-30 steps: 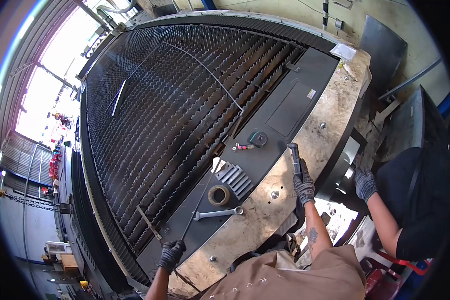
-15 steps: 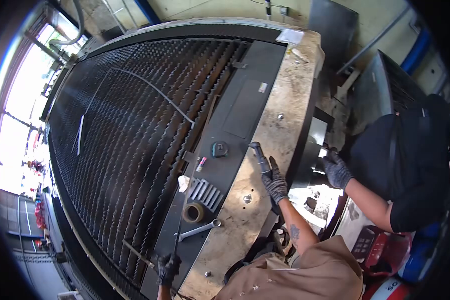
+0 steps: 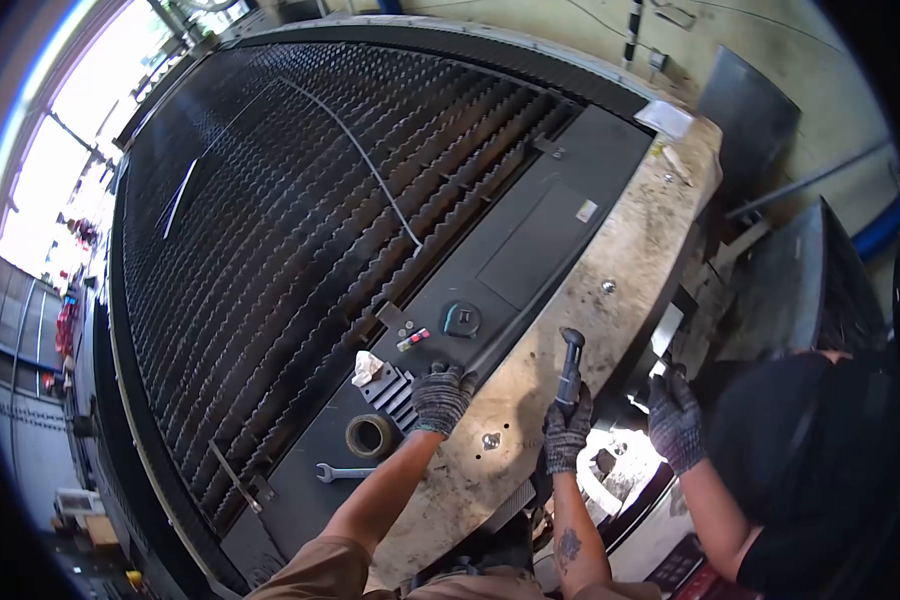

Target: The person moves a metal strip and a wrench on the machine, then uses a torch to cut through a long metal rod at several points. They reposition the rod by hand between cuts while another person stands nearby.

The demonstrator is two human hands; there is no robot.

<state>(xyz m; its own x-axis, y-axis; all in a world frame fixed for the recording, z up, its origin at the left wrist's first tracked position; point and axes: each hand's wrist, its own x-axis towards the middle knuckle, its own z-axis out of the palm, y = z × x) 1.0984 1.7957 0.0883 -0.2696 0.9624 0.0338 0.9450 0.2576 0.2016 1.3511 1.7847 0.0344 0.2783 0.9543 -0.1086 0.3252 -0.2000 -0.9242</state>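
Observation:
Gloved, my left hand (image 3: 442, 398) reaches over the slotted metal pieces (image 3: 388, 392) on the dark panel, its fingers bent down; whether it grips one is hidden. Upright in my right hand (image 3: 567, 436) is a dark-handled tool with an angled head (image 3: 571, 350), held above the worn beam (image 3: 620, 270). A tape roll (image 3: 371, 437) lies left of my left forearm, with a wrench (image 3: 342, 472) below it, partly covered by that arm. Above the metal pieces are a crumpled white paper (image 3: 367, 368), a small marker (image 3: 413, 340) and a tape measure (image 3: 461, 319).
A co-worker's gloved hand (image 3: 675, 420) is close to the right of my right hand, near a shiny metal part. A large bed of serrated slats (image 3: 300, 220) spans the left. Paper (image 3: 665, 119) lies at the beam's far end. Metal sheets lean at right.
My left hand has moved from the lower edge up to the metal pieces, and the thin rod by it is no longer seen. The view has shifted. The right hand still holds the tool.

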